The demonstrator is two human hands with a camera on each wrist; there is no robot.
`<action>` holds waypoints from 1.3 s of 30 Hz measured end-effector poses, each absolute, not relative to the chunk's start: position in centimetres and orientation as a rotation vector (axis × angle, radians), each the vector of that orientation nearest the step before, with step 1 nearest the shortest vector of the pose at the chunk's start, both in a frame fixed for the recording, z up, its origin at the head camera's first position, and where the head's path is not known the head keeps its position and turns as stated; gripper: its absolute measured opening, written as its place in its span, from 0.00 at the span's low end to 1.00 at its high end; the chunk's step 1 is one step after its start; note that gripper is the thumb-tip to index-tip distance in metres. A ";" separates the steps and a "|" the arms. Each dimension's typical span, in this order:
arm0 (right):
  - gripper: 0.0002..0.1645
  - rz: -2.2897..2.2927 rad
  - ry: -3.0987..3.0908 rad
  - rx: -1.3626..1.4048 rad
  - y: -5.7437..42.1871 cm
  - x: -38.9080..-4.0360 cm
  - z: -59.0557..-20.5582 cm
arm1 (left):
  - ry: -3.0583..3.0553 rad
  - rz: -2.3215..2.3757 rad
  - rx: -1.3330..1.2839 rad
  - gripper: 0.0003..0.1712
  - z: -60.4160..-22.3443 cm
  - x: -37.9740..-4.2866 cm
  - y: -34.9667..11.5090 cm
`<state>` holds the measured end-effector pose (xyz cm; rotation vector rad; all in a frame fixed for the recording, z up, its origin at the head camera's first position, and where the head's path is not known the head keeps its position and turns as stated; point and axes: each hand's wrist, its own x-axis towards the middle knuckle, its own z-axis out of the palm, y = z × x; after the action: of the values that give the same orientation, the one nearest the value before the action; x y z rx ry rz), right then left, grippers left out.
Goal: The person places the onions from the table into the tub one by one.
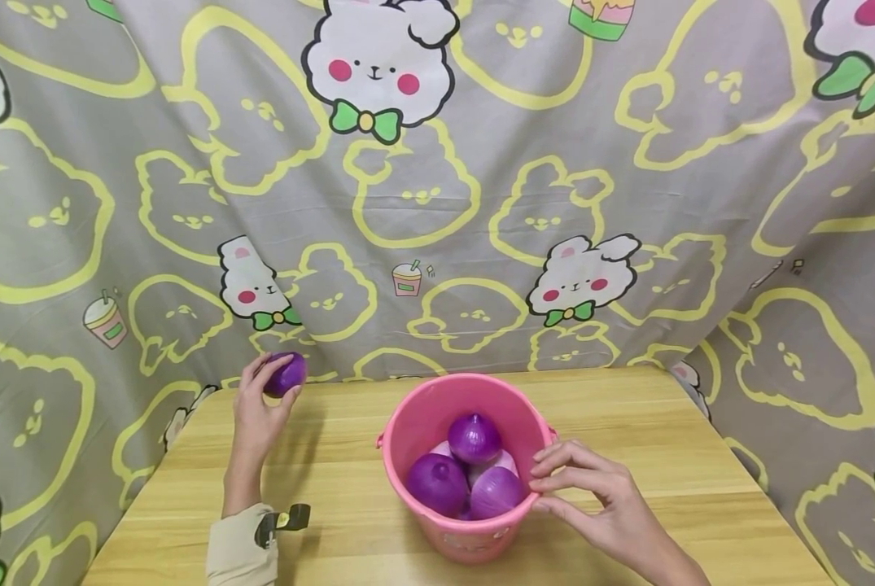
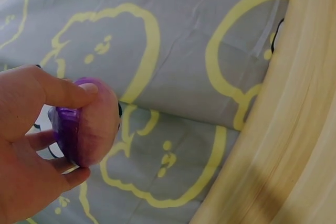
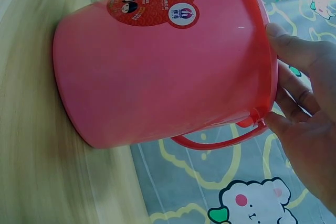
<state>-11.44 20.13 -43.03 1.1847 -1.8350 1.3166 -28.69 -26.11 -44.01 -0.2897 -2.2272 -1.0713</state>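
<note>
My left hand (image 1: 257, 407) pinches a purple onion (image 1: 287, 374) between thumb and fingers, raised near the back left of the table. In the left wrist view, the same onion (image 2: 89, 121) shows a glossy dark purple side and a paler pink side. A pink bucket (image 1: 466, 529) stands upright in front of me, holding several onions. Three purple ones, among them a purple onion (image 1: 475, 438) at the back, lie on top of paler pieces. My right hand (image 1: 605, 496) holds the bucket's right rim, its fingertips at the edge beside the handle joint (image 3: 257, 116).
The wood-grain table (image 1: 342, 505) carries the bucket. A grey patterned cloth (image 1: 437, 212) hangs behind the table and along both sides. The bucket's handle (image 3: 220, 144) hangs down its side. A dark strap (image 1: 283, 521) circles the left sleeve.
</note>
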 end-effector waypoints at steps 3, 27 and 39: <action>0.21 1.318 -1.839 1.182 20.1 -11.4 -43.1 | -2.213 -1.065 -0.296 0.28 -43.8 -28.6 -26.1; 0.21 1.290 -1.841 1.180 20.1 -11.4 -43.1 | -2.153 -1.076 -0.329 0.28 -42.1 -27.7 -25.6; 0.24 1.296 -1.844 1.177 20.1 -11.3 -43.0 | -2.126 -1.074 -0.355 0.28 -41.2 -27.0 -25.5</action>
<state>-11.34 20.09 -43.04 1.1765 -1.8444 1.2960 -27.05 -25.51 -41.20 -0.3545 -2.1257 -1.0740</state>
